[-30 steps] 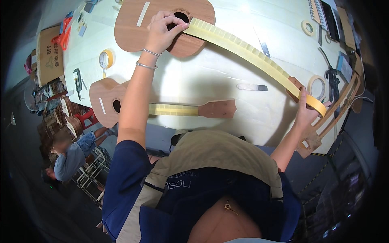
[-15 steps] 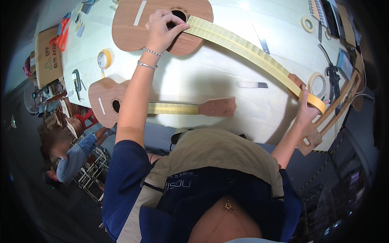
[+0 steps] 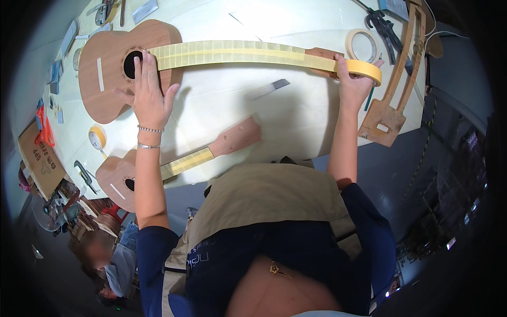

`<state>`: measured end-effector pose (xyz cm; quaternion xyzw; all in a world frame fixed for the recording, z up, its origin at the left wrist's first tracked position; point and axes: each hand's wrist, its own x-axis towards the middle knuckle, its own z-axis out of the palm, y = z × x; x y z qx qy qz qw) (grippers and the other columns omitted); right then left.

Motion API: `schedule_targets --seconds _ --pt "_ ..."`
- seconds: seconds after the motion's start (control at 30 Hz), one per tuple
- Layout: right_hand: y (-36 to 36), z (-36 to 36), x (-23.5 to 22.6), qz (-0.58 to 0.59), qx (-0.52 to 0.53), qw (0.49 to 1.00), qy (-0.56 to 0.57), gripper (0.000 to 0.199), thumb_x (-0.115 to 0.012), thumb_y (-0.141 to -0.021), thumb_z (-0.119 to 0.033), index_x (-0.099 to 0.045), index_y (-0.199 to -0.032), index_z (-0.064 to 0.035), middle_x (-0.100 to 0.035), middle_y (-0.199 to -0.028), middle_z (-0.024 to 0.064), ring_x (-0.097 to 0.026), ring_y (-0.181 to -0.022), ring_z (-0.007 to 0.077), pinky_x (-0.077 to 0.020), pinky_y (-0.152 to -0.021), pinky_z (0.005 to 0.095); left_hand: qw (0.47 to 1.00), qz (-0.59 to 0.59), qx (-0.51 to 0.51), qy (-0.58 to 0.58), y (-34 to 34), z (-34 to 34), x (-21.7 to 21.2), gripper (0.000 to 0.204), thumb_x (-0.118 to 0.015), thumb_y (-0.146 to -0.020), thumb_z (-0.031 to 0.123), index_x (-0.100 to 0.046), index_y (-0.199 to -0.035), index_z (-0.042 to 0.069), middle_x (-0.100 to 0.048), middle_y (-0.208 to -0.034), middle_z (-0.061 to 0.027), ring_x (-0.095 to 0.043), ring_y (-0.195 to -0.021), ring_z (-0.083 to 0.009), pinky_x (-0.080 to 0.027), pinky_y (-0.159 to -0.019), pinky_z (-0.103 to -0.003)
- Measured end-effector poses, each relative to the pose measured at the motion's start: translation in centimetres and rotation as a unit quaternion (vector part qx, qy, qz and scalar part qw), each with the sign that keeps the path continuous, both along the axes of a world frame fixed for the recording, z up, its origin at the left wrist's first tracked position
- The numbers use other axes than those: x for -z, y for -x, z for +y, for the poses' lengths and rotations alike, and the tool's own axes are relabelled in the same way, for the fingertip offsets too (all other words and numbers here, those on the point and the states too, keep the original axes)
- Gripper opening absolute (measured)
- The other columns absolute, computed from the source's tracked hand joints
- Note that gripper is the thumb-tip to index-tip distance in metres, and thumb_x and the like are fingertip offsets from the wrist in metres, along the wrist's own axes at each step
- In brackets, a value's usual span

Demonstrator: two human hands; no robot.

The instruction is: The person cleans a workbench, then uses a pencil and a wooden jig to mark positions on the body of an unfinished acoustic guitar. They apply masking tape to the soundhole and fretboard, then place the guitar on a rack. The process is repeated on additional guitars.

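The pale surface [image 3: 296, 111] takes up the whole top half, and its near edge runs from about 8 o'clock up to 3 o'clock, right against the person's vest. Most of the open room is the bare stretch in the middle, between the two instruments.

Two ukuleles here. The bigger one [image 3: 113, 68] lies across the top at 11 o'clock, its neck covered in yellowish masking tape [image 3: 232, 52] running out toward 1 o'clock. The second ukulele [image 3: 174, 161] sits at 8 o'clock near the surface's edge, neck also taped, bare headstock pointing toward the middle.

The left hand [image 3: 149, 95] lies flat with fingers spread on the big one's body, right by the soundhole, pressing down rather than gripping. The right hand [image 3: 353, 84] is closed around the tape roll [image 3: 364, 70] at the headstock end, at 1 o'clock.

A wooden frame jig [image 3: 393, 90] runs down the right edge at 2 o'clock, partly hanging over. A cardboard box [image 3: 39, 158] with dark print sits at 9 o'clock, off the surface's left side, something orange-red just above it.

Tape rolls: I count three, the one in the hand, a spare [image 3: 363, 45] just above it, and a smaller one [image 3: 96, 137] at 9 o'clock. One small grey blade-like strip [image 3: 277, 84] lies in the middle.
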<state>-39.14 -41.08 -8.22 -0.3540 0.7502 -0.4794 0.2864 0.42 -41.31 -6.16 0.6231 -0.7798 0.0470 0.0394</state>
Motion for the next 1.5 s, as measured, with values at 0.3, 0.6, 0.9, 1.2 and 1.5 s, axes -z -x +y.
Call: schedule_targets --seconds 0.3,0.6,0.9,1.2,1.5 --pt "-0.7 0.0 0.1 0.004 0.007 1.0 0.007 0.105 -0.074 -0.075 -0.014 0.003 -0.143 0.0089 -0.054 -0.098 0.0146 -0.056 -0.086 0.0174 -0.048 -0.076 0.0266 0.986 0.097 0.043 -0.126 15.5 1.9 1.1 0.097 -0.065 -0.069 0.058 -0.03 -0.142 0.005 -0.026 -0.15 -0.0109 -0.018 -0.141 -0.0261 0.006 -0.099 -0.069" --pt "-0.6 0.4 1.6 -0.01 -0.003 0.998 0.061 0.093 -0.071 -0.079 -0.017 -0.008 -0.144 0.0065 -0.057 -0.099 0.0159 -0.056 -0.083 0.0188 -0.0467 -0.077 0.0284 0.967 0.196 0.068 -0.147 20.4 3.8 2.1 0.037 -0.07 -0.071 0.018 -0.057 -0.103 0.005 -0.055 -0.113 -0.0093 -0.052 -0.106 -0.0266 -0.044 -0.085 -0.042" --pt "-0.8 0.5 2.2 0.029 -0.021 0.995 0.095 0.061 -0.068 -0.081 -0.015 -0.039 -0.127 0.0123 -0.061 -0.099 0.0174 -0.058 -0.077 0.0152 -0.0475 -0.076 0.0277 0.793 0.557 -0.109 -0.224 21.5 1.6 -1.2 0.028 -0.069 -0.081 0.006 -0.057 -0.106 -0.002 -0.064 -0.07 -0.0046 -0.058 -0.058 -0.0067 -0.046 -0.055 -0.018" --pt "0.2 0.5 2.8 0.095 -0.071 0.989 0.091 0.029 -0.066 -0.079 -0.013 -0.06 -0.101 0.0048 -0.056 -0.114 0.0243 -0.061 -0.085 0.0248 -0.0453 -0.088 0.0347 0.777 0.561 -0.109 -0.265 22.7 -0.5 -0.1 0.047 -0.071 -0.078 0.004 -0.056 -0.123 0.004 -0.062 -0.064 -0.0022 -0.053 -0.055 -0.003 -0.046 -0.057 -0.018" --pt "-3.4 2.0 -3.5 0.05 -0.424 0.865 0.263 0.028 -0.065 -0.077 -0.012 -0.055 -0.101 -0.0008 -0.058 -0.099 0.0158 -0.059 -0.089 0.03 -0.0467 -0.079 0.0438 0.794 0.556 -0.093 -0.229 22.3 -0.1 1.1 0.043 -0.07 -0.076 0.009 -0.061 -0.118 0.005 -0.058 -0.059 -0.0053 -0.051 -0.051 -0.0072 -0.046 -0.055 -0.022"
